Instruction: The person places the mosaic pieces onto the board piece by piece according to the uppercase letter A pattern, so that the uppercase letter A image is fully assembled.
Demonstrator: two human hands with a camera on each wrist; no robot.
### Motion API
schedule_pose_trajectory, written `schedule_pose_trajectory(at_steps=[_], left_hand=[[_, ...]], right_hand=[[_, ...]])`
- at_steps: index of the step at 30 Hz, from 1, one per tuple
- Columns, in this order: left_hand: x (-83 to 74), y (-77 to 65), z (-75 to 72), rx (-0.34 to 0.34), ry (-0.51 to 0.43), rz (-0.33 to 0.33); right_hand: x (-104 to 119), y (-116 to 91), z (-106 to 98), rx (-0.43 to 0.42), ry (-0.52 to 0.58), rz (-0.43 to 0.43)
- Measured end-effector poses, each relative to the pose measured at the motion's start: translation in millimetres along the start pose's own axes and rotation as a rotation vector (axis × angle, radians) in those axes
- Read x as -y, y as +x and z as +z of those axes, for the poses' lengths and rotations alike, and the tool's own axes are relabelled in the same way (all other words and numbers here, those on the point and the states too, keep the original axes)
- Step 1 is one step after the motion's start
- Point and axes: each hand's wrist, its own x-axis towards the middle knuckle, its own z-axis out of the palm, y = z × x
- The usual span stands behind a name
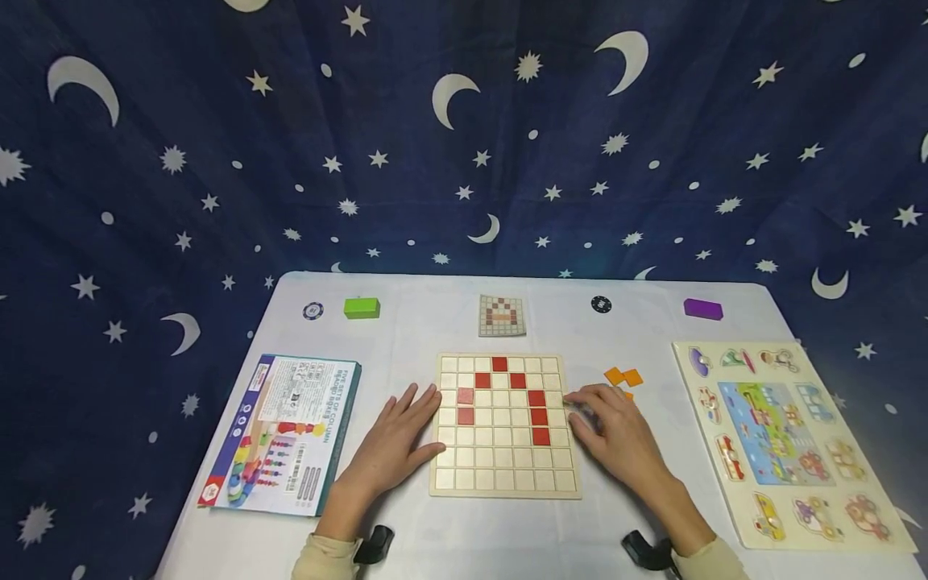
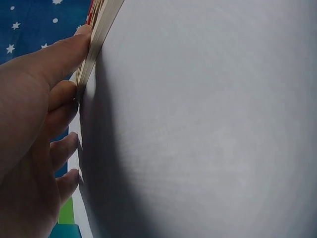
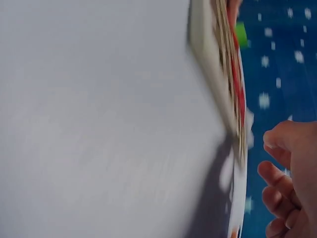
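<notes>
A wooden grid board (image 1: 493,481) lies in front of me with several red square tiles (image 1: 540,437) set in it. They form a peaked outline with two legs, the right leg one tile longer. My left hand (image 1: 391,451) lies at the board's left edge, fingers extended; in the left wrist view its thumb (image 2: 69,52) touches the board's side. Beside the right edge is my right hand (image 1: 619,439), its fingers loosely bent. The right wrist view shows nothing between that hand's fingers (image 3: 277,181). Orange tiles (image 1: 633,377) lie just beyond it, one partly hidden.
Behind the board lies a small pattern card (image 1: 502,315). A green block (image 1: 362,308) and a patterned chip (image 1: 313,311) are back left; a black chip (image 1: 601,304) and purple block (image 1: 703,309) back right. A toy box (image 1: 290,435) and picture puzzle (image 1: 790,443) flank the board.
</notes>
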Motion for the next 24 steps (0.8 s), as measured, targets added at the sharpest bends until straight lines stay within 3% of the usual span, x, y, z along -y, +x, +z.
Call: schedule_pose_trajectory(at_steps=[5, 10, 18, 24], left_hand=[[0.0, 0.5, -0.9, 0.001, 0.002, 0.009], [-0.4, 0.5, -1.0, 0.0, 0.005, 0.007], [1.2, 0.3, 0.0, 0.019, 0.001, -0.004], [-0.7, 0.5, -0.3, 0.012, 0.001, -0.003]], right_hand=[[-31.9, -30.2, -25.7, -0.033, -0.103, 0.079], [-45.4, -47.2, -37.3, -0.01, -0.15, 0.101], [-46.6, -46.6, -37.3, -0.009, -0.145, 0.103], [-22.9, -29.5, -25.8, 0.002, -0.06, 0.045]])
